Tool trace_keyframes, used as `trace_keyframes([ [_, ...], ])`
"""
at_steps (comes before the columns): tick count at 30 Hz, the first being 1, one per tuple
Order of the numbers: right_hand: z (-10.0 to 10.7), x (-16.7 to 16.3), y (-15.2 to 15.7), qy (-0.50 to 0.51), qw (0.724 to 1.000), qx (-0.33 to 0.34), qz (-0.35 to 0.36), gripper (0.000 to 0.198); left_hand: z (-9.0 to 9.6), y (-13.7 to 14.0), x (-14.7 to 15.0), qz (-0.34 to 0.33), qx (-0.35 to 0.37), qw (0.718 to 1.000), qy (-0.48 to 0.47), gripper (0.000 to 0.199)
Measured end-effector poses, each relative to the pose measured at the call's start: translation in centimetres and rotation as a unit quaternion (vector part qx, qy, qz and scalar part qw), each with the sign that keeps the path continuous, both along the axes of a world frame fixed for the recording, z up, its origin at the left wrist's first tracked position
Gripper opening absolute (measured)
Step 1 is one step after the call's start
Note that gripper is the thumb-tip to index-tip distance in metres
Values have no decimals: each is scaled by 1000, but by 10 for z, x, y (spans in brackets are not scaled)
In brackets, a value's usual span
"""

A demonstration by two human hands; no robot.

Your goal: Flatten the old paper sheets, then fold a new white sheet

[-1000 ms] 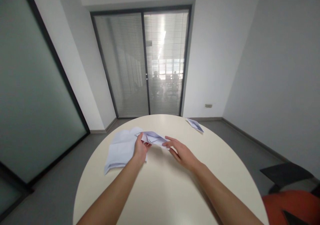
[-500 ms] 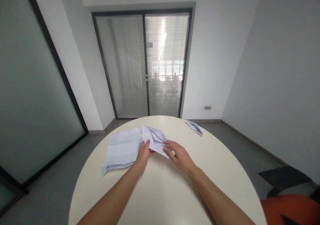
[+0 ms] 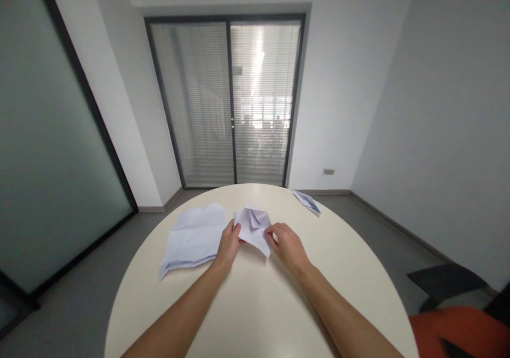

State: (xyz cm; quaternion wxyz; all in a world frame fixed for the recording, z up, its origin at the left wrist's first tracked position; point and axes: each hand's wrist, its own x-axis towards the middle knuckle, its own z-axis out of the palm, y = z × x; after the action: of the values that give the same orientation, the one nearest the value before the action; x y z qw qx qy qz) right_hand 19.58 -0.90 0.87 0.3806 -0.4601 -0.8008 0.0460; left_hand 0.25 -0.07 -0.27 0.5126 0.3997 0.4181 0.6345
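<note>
A partly folded sheet of white paper (image 3: 252,231) is held just above the table, with creased flaps standing up in its middle. My left hand (image 3: 230,241) grips its left edge, thumb on top and fingers underneath. At the right edge, my right hand (image 3: 287,245) pinches the paper between thumb and fingers. To the left lies a stack of creased white paper sheets (image 3: 195,236), flat on the table. A small folded paper piece (image 3: 306,202) rests near the table's far right edge.
The round cream table (image 3: 255,310) fills the lower middle. An orange and black chair (image 3: 454,326) stands at the lower right. Beyond the table are a glass door with blinds (image 3: 258,103) and white walls. A frosted glass panel (image 3: 48,135) is on the left.
The held paper has turned and shifted slightly right, and its raised flap now stands nearer the middle. My right fingers have closed into a pinch at its right edge.
</note>
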Motion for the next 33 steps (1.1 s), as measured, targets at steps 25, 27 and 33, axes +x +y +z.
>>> trace_keyframes([
  [25, 13, 15, 16, 602, 793, -97, -8, 39, 33, -6, -14, 55, 21, 992, -115, 27],
  [27, 14, 16, 16, 607, 789, -95, -15, 40, 35, -8, -14, 40, 42, 989, -136, 27],
  [33, 5, 14, 19, 445, 862, -237, 58, 40, 31, -16, -11, -83, 57, 975, -198, 21],
])
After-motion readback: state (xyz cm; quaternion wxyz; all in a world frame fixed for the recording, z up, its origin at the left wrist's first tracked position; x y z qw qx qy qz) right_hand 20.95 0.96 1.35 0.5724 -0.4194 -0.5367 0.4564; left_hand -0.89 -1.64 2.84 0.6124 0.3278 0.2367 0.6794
